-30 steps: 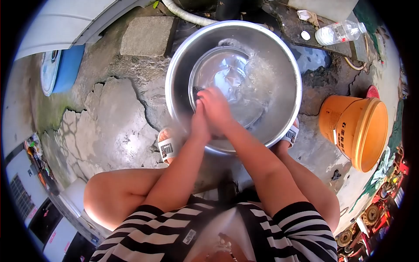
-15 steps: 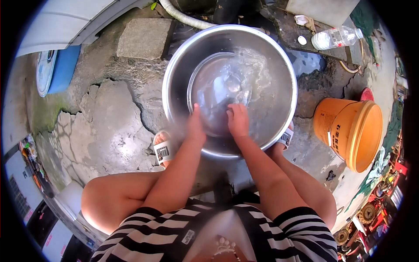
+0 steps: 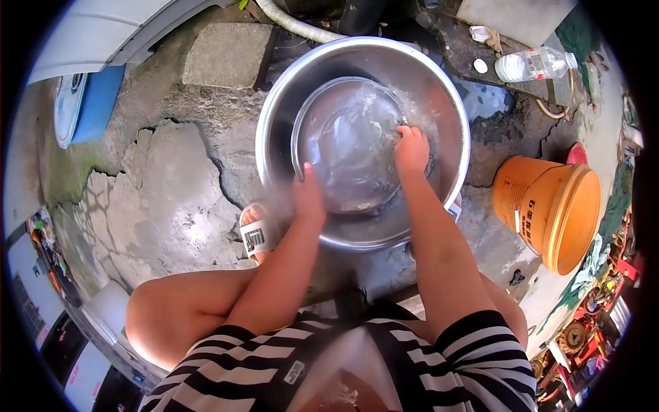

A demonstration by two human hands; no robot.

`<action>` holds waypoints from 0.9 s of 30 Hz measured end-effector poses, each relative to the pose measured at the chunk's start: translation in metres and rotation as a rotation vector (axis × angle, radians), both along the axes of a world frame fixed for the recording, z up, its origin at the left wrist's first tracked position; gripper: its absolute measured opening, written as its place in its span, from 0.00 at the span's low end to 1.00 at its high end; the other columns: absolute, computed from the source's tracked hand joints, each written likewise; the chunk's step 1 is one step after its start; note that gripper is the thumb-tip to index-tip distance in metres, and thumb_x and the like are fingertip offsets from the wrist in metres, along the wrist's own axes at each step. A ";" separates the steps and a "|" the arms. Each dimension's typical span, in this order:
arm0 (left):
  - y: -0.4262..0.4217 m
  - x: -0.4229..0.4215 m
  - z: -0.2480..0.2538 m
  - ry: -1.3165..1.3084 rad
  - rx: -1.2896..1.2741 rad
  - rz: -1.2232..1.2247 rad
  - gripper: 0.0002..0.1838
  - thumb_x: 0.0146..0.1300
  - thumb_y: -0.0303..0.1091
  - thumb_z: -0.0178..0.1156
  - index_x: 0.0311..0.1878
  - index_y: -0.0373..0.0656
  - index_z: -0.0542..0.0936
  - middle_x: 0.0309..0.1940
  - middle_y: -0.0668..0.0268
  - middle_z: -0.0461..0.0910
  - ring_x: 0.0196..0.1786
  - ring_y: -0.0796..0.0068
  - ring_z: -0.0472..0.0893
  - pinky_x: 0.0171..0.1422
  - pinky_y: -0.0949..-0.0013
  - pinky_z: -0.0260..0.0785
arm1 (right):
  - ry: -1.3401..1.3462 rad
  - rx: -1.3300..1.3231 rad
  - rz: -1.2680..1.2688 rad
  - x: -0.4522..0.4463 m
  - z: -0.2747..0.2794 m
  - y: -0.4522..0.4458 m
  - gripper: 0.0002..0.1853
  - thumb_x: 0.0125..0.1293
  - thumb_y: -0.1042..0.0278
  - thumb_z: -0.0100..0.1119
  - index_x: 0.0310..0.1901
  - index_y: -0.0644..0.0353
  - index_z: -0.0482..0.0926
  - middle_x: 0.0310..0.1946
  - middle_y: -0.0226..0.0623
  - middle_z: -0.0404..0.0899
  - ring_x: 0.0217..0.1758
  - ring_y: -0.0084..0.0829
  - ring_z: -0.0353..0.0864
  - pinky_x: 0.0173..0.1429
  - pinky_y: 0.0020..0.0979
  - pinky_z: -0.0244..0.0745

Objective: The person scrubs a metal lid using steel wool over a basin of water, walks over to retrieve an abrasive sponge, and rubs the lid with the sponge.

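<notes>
A large steel basin holds water and a smaller round metal pan. My left hand grips the pan's left rim, thumb on the inner side and fingers mostly hidden outside it. On the right, my right hand is at the pan's right edge, its fingers curled together; something small and dark shows at the fingertips, too small to name. Ripples and glare cover the water over the pan.
An orange bucket stands at the right. A plastic bottle lies on a ledge at the upper right, beside a white cap. Behind the basin are a hose and a stone block. A blue tub is at the left.
My right hand has moved from the pan's lower left, beside my left hand, across to its right edge. My left hand has stayed at the left rim.
</notes>
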State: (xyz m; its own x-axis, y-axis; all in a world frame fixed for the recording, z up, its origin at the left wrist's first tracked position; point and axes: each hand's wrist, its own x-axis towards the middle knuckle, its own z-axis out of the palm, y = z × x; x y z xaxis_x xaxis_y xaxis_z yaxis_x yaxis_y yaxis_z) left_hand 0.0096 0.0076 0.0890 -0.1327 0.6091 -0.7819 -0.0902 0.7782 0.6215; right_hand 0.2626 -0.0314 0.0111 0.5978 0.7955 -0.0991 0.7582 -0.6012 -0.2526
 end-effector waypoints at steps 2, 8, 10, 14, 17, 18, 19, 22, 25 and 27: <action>0.000 -0.003 -0.012 -0.041 -0.056 0.036 0.31 0.81 0.52 0.61 0.71 0.34 0.76 0.65 0.59 0.82 0.65 0.65 0.80 0.73 0.60 0.69 | 0.167 -0.040 -0.044 -0.040 0.001 -0.050 0.13 0.71 0.68 0.61 0.56 0.55 0.82 0.53 0.44 0.82 0.58 0.51 0.80 0.62 0.50 0.77; -0.001 -0.021 -0.053 -0.200 -0.214 0.019 0.35 0.79 0.60 0.60 0.76 0.41 0.73 0.71 0.60 0.79 0.70 0.62 0.79 0.77 0.55 0.68 | 0.549 0.337 0.303 -0.170 0.040 -0.013 0.14 0.67 0.69 0.68 0.54 0.53 0.84 0.54 0.43 0.80 0.56 0.53 0.83 0.58 0.47 0.81; -0.003 -0.020 -0.048 -0.374 -0.191 0.091 0.39 0.79 0.63 0.58 0.79 0.43 0.70 0.75 0.59 0.75 0.75 0.60 0.75 0.80 0.52 0.64 | 0.568 0.403 0.381 -0.151 0.041 0.032 0.14 0.67 0.69 0.69 0.54 0.54 0.84 0.53 0.42 0.80 0.56 0.50 0.83 0.58 0.46 0.81; -0.001 -0.014 -0.026 -0.451 -0.144 0.099 0.43 0.80 0.66 0.53 0.83 0.42 0.64 0.82 0.58 0.68 0.82 0.57 0.67 0.86 0.48 0.55 | 0.331 0.401 0.153 -0.064 0.007 0.071 0.12 0.66 0.74 0.69 0.50 0.55 0.86 0.51 0.44 0.79 0.55 0.49 0.82 0.57 0.44 0.81; 0.003 -0.008 -0.014 -0.459 -0.144 0.151 0.42 0.80 0.64 0.56 0.83 0.42 0.66 0.81 0.58 0.69 0.81 0.56 0.67 0.87 0.50 0.53 | 0.142 0.174 -0.019 -0.003 -0.009 0.024 0.14 0.66 0.75 0.68 0.52 0.54 0.83 0.51 0.44 0.78 0.57 0.50 0.80 0.59 0.46 0.80; 0.003 -0.007 -0.013 -0.451 -0.123 0.141 0.42 0.80 0.64 0.56 0.83 0.42 0.66 0.81 0.58 0.69 0.81 0.56 0.68 0.87 0.50 0.53 | 0.104 0.071 -0.036 -0.002 -0.004 0.008 0.14 0.66 0.76 0.67 0.53 0.54 0.81 0.50 0.46 0.78 0.59 0.51 0.79 0.59 0.47 0.79; 0.001 -0.006 -0.012 -0.443 -0.105 0.129 0.41 0.79 0.63 0.57 0.82 0.42 0.66 0.81 0.58 0.69 0.81 0.56 0.68 0.87 0.50 0.52 | 0.064 -0.036 -0.056 -0.006 0.003 -0.011 0.14 0.67 0.76 0.65 0.53 0.55 0.80 0.50 0.48 0.78 0.61 0.52 0.78 0.59 0.48 0.79; -0.002 -0.009 -0.023 -0.445 -0.139 0.159 0.38 0.79 0.60 0.60 0.79 0.41 0.70 0.78 0.58 0.73 0.78 0.57 0.71 0.85 0.50 0.56 | 0.106 -0.115 0.052 -0.057 -0.011 -0.055 0.11 0.70 0.74 0.60 0.53 0.58 0.78 0.52 0.54 0.77 0.61 0.56 0.77 0.60 0.51 0.77; -0.001 -0.011 -0.029 -0.171 -0.236 0.041 0.32 0.78 0.56 0.64 0.73 0.42 0.75 0.68 0.60 0.81 0.67 0.59 0.80 0.75 0.51 0.70 | 0.459 -0.005 0.046 -0.151 0.022 -0.048 0.10 0.71 0.74 0.57 0.53 0.59 0.77 0.53 0.57 0.78 0.59 0.61 0.79 0.62 0.53 0.76; -0.004 -0.017 -0.042 -0.115 -0.167 -0.040 0.20 0.80 0.46 0.64 0.65 0.44 0.79 0.53 0.65 0.85 0.51 0.66 0.85 0.54 0.55 0.80 | 0.696 0.107 0.142 -0.180 0.052 -0.022 0.11 0.71 0.73 0.59 0.53 0.58 0.78 0.54 0.55 0.80 0.60 0.59 0.80 0.62 0.52 0.77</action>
State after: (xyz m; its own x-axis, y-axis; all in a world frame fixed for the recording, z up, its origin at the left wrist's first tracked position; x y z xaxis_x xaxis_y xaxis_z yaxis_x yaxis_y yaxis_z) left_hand -0.0074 0.0039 0.0473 -0.0147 0.4725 -0.8812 -0.1201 0.8741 0.4707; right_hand 0.0823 -0.0530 0.0630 0.3140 0.8877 -0.3368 0.4692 -0.4535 -0.7578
